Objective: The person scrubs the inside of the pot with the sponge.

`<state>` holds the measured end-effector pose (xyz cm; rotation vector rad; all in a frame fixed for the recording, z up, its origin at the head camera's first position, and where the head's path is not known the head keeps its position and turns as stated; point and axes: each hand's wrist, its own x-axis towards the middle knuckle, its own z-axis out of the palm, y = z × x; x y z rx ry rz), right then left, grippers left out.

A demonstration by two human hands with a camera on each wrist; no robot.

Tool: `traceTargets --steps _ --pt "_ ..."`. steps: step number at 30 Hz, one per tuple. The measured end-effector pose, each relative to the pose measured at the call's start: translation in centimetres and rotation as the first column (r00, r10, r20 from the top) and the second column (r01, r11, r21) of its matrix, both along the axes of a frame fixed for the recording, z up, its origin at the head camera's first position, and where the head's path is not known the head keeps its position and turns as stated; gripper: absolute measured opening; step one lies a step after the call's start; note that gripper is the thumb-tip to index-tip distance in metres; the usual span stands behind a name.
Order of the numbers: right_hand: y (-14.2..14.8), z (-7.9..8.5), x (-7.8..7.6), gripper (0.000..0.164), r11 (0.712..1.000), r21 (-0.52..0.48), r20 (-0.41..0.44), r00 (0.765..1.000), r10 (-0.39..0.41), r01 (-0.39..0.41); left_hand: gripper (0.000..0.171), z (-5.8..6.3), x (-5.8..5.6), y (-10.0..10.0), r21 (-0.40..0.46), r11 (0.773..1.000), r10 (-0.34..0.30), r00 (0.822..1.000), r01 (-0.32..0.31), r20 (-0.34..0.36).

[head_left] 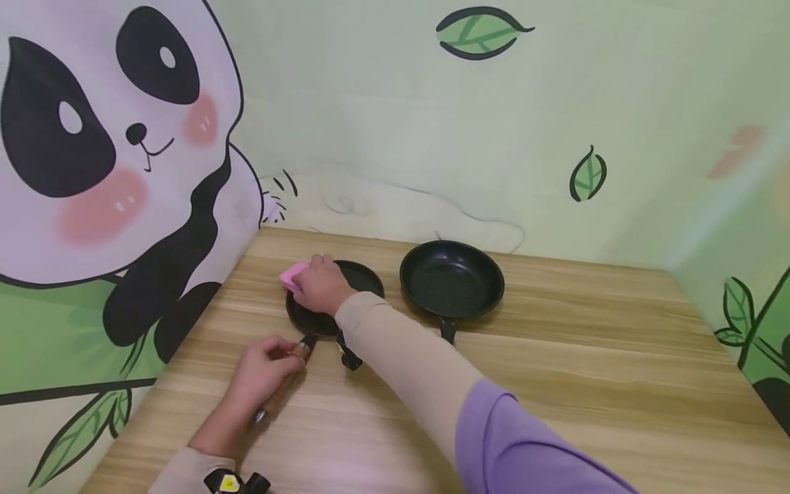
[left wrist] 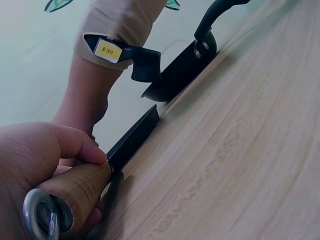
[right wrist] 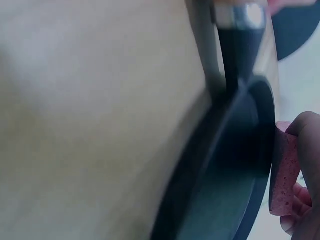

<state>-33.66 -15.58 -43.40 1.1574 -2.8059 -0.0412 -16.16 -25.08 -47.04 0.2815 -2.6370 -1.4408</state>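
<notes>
A small black frying pan with a wooden handle sits at the left of the table. My left hand grips that handle, thumb along its top in the left wrist view. Over the pan's far left rim, my right hand holds a pink sponge, pinched between thumb and fingers. In the right wrist view the sponge lies against the pan's rim. The right forearm hides part of the small pan.
A larger black frying pan stands to the right, its black handle pointing toward me and partly behind the right sleeve. The wooden table meets a painted wall at the back and a panda picture on the left.
</notes>
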Motion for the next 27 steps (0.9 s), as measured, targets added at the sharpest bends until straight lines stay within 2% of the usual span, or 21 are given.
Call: traceTargets --steps 4,9,19,27 --pt "1.3 0.0 -1.5 0.034 1.0 -0.003 -0.012 1.0 -0.028 0.028 0.021 -0.1 0.0 0.5 0.017 1.0 0.001 1.0 -0.001 -0.003" --pt "3.6 0.0 -2.8 0.032 0.997 -0.046 0.036 0.998 -0.056 0.058 0.019 -0.4 0.3 0.8 0.013 1.0 0.002 1.0 -0.003 0.01" --pt "7.3 0.0 -5.2 0.039 0.988 -0.139 0.097 0.994 -0.047 0.06 0.024 -0.3 0.4 0.3 -0.011 0.999 0.034 0.999 -0.034 0.03" --pt "8.7 0.7 -5.5 0.04 0.987 -0.147 0.126 0.991 -0.043 0.062 0.025 0.1 0.1 -0.3 -0.018 0.999 0.04 0.999 -0.04 0.029"
